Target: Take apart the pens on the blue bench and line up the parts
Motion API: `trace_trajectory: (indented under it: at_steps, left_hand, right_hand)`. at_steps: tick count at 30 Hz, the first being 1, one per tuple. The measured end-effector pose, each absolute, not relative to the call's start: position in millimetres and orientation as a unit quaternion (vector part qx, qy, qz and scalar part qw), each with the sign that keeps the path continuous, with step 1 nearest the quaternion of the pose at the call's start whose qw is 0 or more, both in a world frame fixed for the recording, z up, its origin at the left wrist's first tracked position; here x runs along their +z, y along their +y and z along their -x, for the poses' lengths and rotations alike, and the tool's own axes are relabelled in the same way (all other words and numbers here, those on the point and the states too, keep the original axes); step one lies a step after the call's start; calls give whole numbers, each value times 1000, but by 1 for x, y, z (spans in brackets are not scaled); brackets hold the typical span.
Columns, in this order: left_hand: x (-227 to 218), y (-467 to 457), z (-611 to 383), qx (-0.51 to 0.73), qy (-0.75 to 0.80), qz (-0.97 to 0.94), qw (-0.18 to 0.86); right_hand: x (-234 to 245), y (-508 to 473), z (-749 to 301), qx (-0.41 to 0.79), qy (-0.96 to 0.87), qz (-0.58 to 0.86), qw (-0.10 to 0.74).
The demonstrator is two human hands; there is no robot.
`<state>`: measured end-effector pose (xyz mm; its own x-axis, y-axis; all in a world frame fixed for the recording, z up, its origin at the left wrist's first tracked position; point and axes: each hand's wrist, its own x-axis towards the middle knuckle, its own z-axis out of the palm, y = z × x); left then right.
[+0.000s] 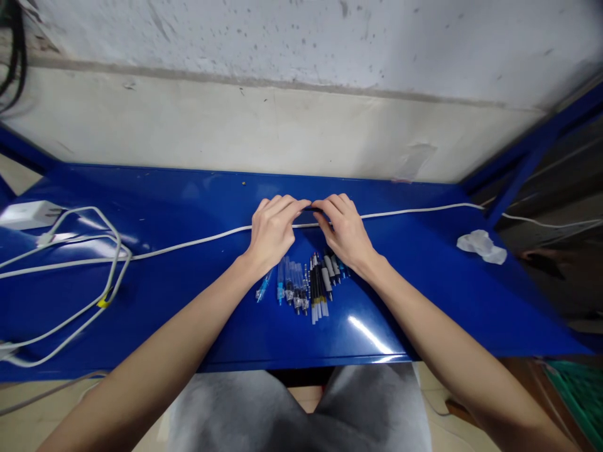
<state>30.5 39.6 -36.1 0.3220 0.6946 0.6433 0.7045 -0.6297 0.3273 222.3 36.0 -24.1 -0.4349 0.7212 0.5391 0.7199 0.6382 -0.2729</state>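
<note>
My left hand [274, 227] and my right hand [345, 229] meet fingertip to fingertip above the blue shelf. Both are closed in a pinch. A thin dark thing shows between the fingertips, too small and covered to name. Below the hands lie pen parts in a loose row. Clear pen barrels [296, 285] with dark or blue ends are on the left. Several ink refills [318, 292] with black ink lie in the middle. Grey-gripped pen pieces [326, 279] sit to the right, partly hidden by my right hand.
A white cable [207, 240] runs across the blue shelf [226, 333], passing under my hands. Coiled cable [113, 276] and a white plug adapter [31, 215] are at left. A crumpled white piece [481, 245], perhaps plastic, lies at right. Behind stands a wall [282, 125].
</note>
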Motion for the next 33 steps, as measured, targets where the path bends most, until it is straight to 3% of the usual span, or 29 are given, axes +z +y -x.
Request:
trace_trajectory:
  at_steps: [13, 25, 30, 33]
  left_hand:
    - [-33, 34, -33, -313, -485, 816, -14]
    - [-34, 45, -24, -386, -517, 762, -51]
    - [-34, 46, -24, -418, -511, 749, -62]
    - [-33, 45, -24, -419, -512, 747, -65]
  right_hand:
    - [-26, 37, -223, 9, -848, 429, 311]
    - [-18, 36, -228, -14, -798, 494, 345]
    - [-12, 28, -227, 53, -760, 514, 394]
    - [-10, 26, -226, 138, -792, 446, 393]
